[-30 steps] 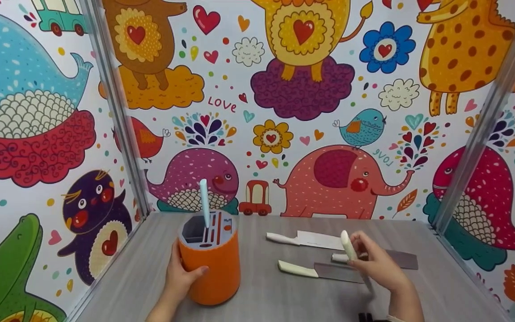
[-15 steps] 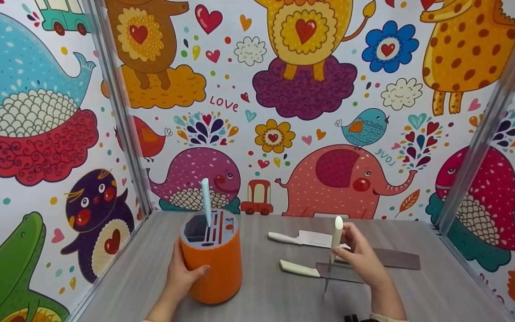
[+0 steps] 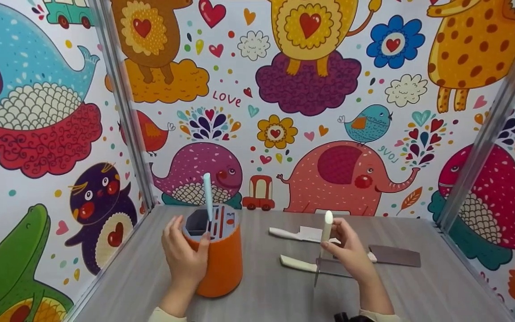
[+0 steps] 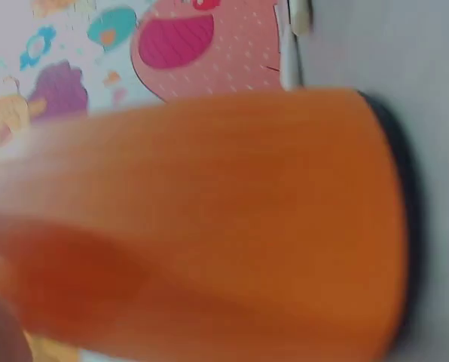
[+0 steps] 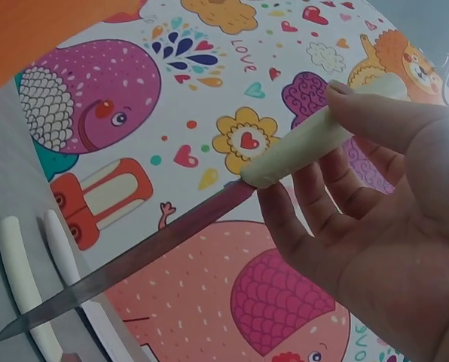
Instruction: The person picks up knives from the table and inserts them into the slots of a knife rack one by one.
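My right hand [image 3: 350, 250] holds a slim knife [image 3: 326, 230] by its cream handle, between thumb and fingertips. Its narrow blade [image 5: 149, 243] points down and stays apart from the orange knife block [image 3: 221, 268]. At the block's left side, my left hand [image 3: 185, 250] is raised to the rim, with its fingers spread and thumb near the front edge. One slot of the block's grey top holds something with a light-blue handle [image 3: 208, 192], its lower part hidden. In the left wrist view, the orange block is blurred and a bit of the hand shows at lower left.
Right of the block lie a white-handled cleaver [image 3: 283, 233], a cream-handled cleaver [image 3: 298, 263] and a third broad blade [image 3: 396, 256], partly hidden by my right hand. Patterned wall panels [image 3: 262, 147] enclose the grey table [image 3: 257, 286]. A dark object [image 3: 341, 316] shows at the bottom edge.
The knife has moved left toward the block and been turned upright, blade down. My left hand has slid from the block's side up to its rim. The block has barely moved.
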The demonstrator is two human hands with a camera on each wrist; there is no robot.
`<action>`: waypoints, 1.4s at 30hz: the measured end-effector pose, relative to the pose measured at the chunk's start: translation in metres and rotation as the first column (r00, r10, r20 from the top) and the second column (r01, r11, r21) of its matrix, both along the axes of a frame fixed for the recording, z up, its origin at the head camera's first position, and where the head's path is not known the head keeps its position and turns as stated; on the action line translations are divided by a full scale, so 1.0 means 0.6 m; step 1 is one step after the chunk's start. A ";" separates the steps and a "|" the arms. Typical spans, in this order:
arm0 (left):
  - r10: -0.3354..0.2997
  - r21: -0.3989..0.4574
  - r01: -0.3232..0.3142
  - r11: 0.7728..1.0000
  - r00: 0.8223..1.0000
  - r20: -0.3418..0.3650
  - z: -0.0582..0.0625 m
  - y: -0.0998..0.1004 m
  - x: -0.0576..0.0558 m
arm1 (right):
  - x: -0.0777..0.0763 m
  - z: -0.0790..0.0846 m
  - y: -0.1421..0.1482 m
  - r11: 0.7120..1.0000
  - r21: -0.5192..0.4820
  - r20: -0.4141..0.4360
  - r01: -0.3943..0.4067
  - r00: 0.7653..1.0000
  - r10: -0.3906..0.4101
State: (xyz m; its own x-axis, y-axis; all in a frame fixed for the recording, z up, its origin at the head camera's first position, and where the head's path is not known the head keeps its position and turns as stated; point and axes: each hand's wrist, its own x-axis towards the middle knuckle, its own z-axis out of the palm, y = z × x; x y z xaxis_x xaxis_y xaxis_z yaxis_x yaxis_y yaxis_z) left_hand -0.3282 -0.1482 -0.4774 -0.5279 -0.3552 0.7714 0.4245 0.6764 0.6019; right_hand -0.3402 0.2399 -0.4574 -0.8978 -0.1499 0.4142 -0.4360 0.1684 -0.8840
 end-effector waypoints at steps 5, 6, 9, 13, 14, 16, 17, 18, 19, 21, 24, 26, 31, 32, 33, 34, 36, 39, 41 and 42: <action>0.003 -0.053 -0.009 0.999 0.994 -0.113 0.034 0.067 0.014 | -0.004 -0.003 -0.022 1.000 -0.014 -0.029 -0.021 0.999 0.020; -0.020 -0.055 0.014 0.998 0.995 -0.099 0.041 0.083 0.017 | -0.005 -0.004 -0.026 1.000 -0.011 -0.030 -0.020 0.999 0.020; -0.124 -0.026 0.124 0.992 0.992 -0.004 0.063 0.130 0.026 | -0.005 -0.008 -0.040 1.000 -0.004 -0.033 -0.027 0.999 0.027; -0.320 0.091 0.312 0.946 0.942 0.098 0.086 0.178 0.030 | -0.005 -0.013 -0.061 0.998 0.001 -0.024 -0.071 0.997 0.071; -0.372 0.125 0.359 0.925 0.921 0.116 0.090 0.187 0.030 | -0.005 -0.014 -0.066 0.997 -0.001 -0.021 -0.082 0.996 0.082; -0.478 0.188 0.450 0.873 0.865 0.150 0.096 0.202 0.029 | -0.005 -0.015 -0.077 0.994 -0.004 -0.021 -0.105 0.994 0.105; -0.528 0.220 0.491 0.843 0.833 0.165 0.098 0.207 0.029 | -0.005 -0.015 -0.082 0.994 -0.004 -0.024 -0.111 0.994 0.111; -0.575 0.244 0.530 0.812 0.799 0.177 0.098 0.212 0.029 | -0.004 -0.015 -0.087 0.993 -0.009 -0.025 -0.117 0.993 0.117; -0.616 0.271 0.562 0.781 0.764 0.192 0.098 0.215 0.029 | -0.004 -0.014 -0.091 0.992 -0.014 -0.026 -0.124 0.992 0.124; -0.671 0.304 0.603 0.737 0.708 0.222 0.094 0.218 0.030 | -0.002 -0.013 -0.100 0.990 -0.018 -0.031 -0.142 0.990 0.141; -0.699 0.318 0.624 0.714 0.660 0.275 0.085 0.221 0.030 | -0.001 -0.013 -0.112 0.987 -0.024 -0.020 -0.161 0.987 0.161; -0.703 0.323 0.625 0.711 0.640 0.310 0.080 0.225 0.029 | 0.001 -0.013 -0.118 0.986 -0.018 -0.019 -0.168 0.986 0.168; -0.727 0.360 0.632 0.687 0.588 0.354 0.070 0.237 0.025 | 0.006 -0.015 -0.128 0.984 -0.015 -0.010 -0.179 0.984 0.179; -0.731 0.367 0.632 0.682 0.582 0.357 0.069 0.238 0.025 | 0.006 -0.016 -0.129 0.983 -0.010 -0.015 -0.186 0.983 0.186; -0.733 0.370 0.632 0.680 0.578 0.359 0.067 0.239 0.025 | 0.007 -0.016 -0.131 0.982 -0.009 -0.018 -0.190 0.982 0.190; -0.735 0.373 0.633 0.678 0.574 0.361 0.066 0.240 0.024 | 0.008 -0.016 -0.132 0.981 -0.008 -0.022 -0.194 0.981 0.194; -0.734 0.368 0.635 0.679 0.577 0.358 0.064 0.241 0.024 | 0.008 -0.016 -0.134 0.981 -0.005 -0.025 -0.195 0.981 0.195; -0.738 0.367 0.640 0.675 0.578 0.350 0.063 0.243 0.023 | 0.008 -0.015 -0.135 0.984 -0.008 -0.022 -0.179 0.984 0.179; -0.743 0.371 0.644 0.669 0.574 0.344 0.063 0.245 0.021 | 0.008 -0.015 -0.136 0.986 -0.015 -0.021 -0.164 0.986 0.163; -0.745 0.374 0.644 0.667 0.572 0.343 0.063 0.246 0.021 | 0.007 -0.015 -0.136 0.987 -0.019 -0.024 -0.157 0.987 0.156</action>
